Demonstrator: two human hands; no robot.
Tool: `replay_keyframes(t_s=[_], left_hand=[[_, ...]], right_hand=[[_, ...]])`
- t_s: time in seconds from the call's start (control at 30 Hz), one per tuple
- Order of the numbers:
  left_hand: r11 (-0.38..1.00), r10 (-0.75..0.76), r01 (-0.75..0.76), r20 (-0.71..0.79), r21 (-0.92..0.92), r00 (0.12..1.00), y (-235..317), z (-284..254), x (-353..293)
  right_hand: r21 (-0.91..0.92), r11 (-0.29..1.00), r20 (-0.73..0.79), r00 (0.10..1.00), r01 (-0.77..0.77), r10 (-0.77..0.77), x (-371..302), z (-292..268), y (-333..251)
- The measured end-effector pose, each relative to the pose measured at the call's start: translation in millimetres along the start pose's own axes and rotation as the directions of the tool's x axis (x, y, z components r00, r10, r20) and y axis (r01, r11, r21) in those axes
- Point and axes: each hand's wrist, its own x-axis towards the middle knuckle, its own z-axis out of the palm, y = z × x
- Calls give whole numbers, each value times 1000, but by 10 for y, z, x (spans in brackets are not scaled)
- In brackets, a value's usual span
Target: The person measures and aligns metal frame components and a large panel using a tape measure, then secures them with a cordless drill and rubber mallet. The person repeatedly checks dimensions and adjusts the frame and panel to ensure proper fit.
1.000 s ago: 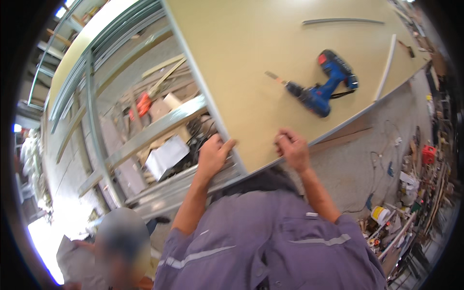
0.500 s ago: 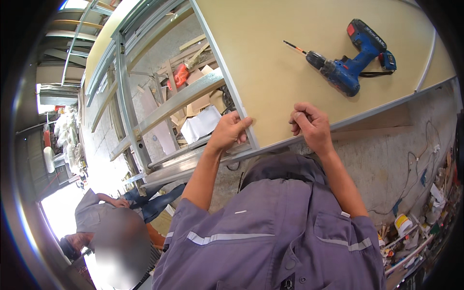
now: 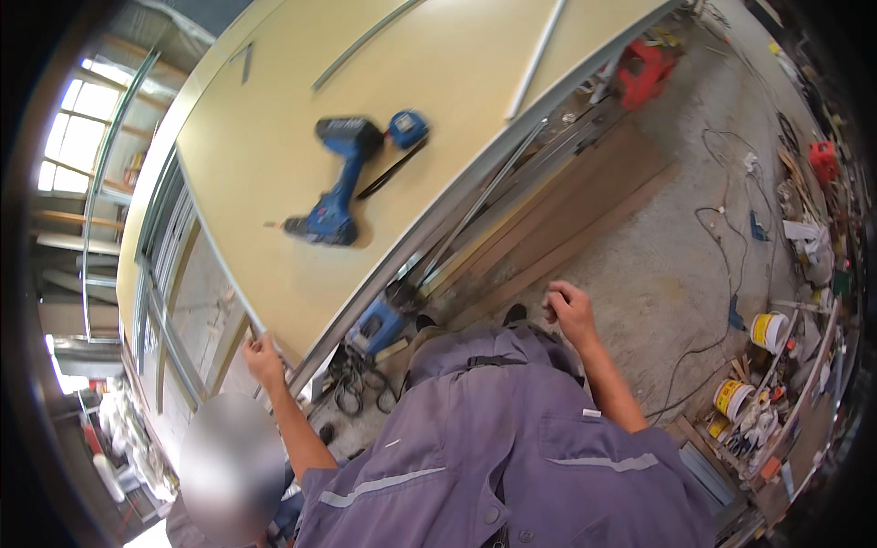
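My left hand [image 3: 263, 362] is at the near corner of a large tan panel [image 3: 247, 196], fingers closed around the grey metal edge strip [image 3: 219, 262]. My right hand [image 3: 571, 315] hangs over the floor to the right of the panel, apart from it. Its fingers are curled in, and whatever they may hold is hidden. On the panel lies a blue cordless drill [image 3: 336, 192] with a bit fitted. Beside its battery end is a blue tape measure [image 3: 407, 129] with a black strap.
Metal strips [image 3: 539, 59] lie on the panel. Beneath its edge are a blue power tool [image 3: 376, 327], coiled black cable [image 3: 361, 384] and boards [image 3: 548, 219]. Cables and buckets [image 3: 769, 331] are on the floor at right. Another person [image 3: 196, 521] is at lower left.
My view has swung to the right, so the panel and drill appear farther left. My right hand is now over the floor instead of the panel; my left hand stays at the corner.
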Motion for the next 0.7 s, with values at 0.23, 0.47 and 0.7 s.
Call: replay_keyframes(t_s=[0.23,0.47,0.7], left_hand=[[921,308,-316,-70,-228,949,2739,537,-899],[711,611,-299,347,-637,712,4896,1784,-1845],[657,724,-447,343,-607,599,6141,2726,-1964]], right_hand=[[-9,991,-292,948,-136,127,98,-1319,466],[-68,963,-303,925,-260,229,744,-1785,874],[115,900,-440,790,-421,426,1210,-2486,463]])
